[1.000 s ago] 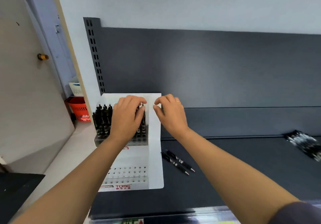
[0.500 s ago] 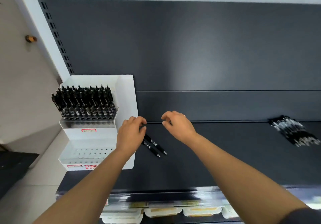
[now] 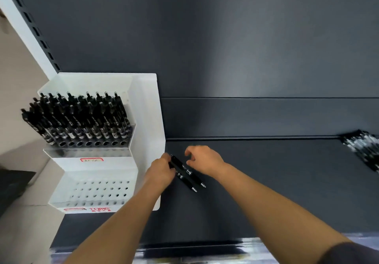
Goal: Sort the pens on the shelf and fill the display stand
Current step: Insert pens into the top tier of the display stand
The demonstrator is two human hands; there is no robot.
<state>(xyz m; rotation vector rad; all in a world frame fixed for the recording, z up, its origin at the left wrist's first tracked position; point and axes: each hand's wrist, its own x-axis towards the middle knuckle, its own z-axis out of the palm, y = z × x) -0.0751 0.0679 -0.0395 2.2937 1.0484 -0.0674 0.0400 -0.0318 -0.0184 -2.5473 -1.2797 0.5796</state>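
Two pens [image 3: 189, 172]: lying on the shelf [image 3: 266, 181] between my hands. Left hand [image 3: 161, 171] pinches their cap ends, I judge for lifting. Right hand [image 3: 203, 160] hovers empty, fingers loosely bent. Display stand [image 3: 147, 110] is just left, its front holes unfilled.

Black pens [image 3: 185, 173], white stand [image 3: 147, 108]
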